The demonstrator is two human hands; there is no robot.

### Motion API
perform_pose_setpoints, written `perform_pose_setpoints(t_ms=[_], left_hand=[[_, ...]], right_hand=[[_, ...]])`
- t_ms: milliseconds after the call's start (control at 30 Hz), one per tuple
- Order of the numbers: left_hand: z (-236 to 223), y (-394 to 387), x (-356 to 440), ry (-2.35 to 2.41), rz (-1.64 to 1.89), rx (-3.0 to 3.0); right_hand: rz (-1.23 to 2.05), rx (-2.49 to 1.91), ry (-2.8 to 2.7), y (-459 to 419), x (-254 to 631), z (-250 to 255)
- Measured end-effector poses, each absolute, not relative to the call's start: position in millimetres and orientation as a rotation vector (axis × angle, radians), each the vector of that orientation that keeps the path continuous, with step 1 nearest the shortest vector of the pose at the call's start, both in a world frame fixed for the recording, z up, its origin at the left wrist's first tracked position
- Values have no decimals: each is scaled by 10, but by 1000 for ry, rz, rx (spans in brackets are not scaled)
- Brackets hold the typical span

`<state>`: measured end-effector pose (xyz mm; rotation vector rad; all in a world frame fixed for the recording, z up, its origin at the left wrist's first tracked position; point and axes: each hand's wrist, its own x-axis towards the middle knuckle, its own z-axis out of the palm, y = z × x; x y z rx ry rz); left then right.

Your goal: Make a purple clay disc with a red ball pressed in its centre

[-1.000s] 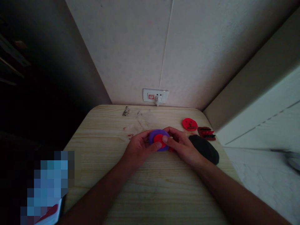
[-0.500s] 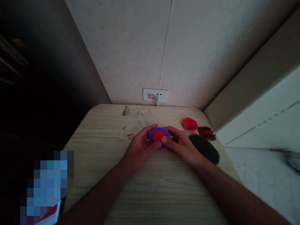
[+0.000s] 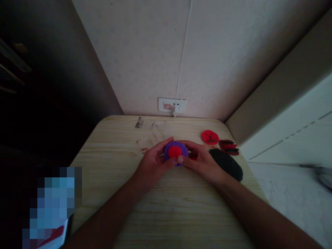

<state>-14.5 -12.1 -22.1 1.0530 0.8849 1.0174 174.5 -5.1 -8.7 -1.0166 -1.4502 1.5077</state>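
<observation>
Between my two hands is a round purple clay disc with a smaller red clay circle on its middle. My left hand grips the disc from the left, its thumb at the lower edge of the red circle. From the right, my right hand holds the same disc, thumb tip close to the left thumb. Part of something red shows below the right fingers; its shape is mostly hidden. Beside my right wrist lies a dark, flat oval piece, apparently clay.
A red clay disc with a face and a brown piece with black and red strips lie at the table's right. Clear film with smudges lies at the back. A socket with a plug is on the wall behind the wooden table.
Both thumbs have slid down from the red circle towards the disc's lower edge, and more of the red circle shows. The disc has shifted very slightly left.
</observation>
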Motion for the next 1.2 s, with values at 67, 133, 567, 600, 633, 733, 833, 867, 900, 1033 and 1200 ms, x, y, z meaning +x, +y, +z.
perform_pose_setpoints(t_ms=[67, 133, 567, 600, 633, 733, 833, 867, 900, 1033, 1200], left_hand=[[-241, -116, -153, 880, 1021, 1051], [-264, -111, -161, 851, 1025, 1049], [-196, -128, -151, 849, 1019, 1046], [-194, -124, -150, 861, 1018, 1039], [-193, -120, -148, 875, 1016, 1034], [-199, -114, -143, 878, 1024, 1006], [-217, -118, -142, 829, 1028, 935], [-224, -120, -142, 822, 1031, 919], [-229, -122, -142, 819, 1036, 912], [-236, -122, -134, 804, 1040, 891], [-227, -114, -125, 753, 968, 869]], right_hand=[[1511, -1006, -1464, -47, 1743, -89], [1515, -1001, -1462, -38, 1744, -96], [1493, -985, -1400, -29, 1786, -115], [1491, -978, -1411, -28, 1787, -114], [1484, -973, -1427, -26, 1788, -112], [1451, -970, -1448, -19, 1787, -105], [1454, -960, -1434, -17, 1784, -103], [1462, -955, -1430, -17, 1782, -106], [1466, -949, -1427, -17, 1779, -110], [1457, -950, -1399, -15, 1763, -146], [1474, -971, -1347, -11, 1735, -184]])
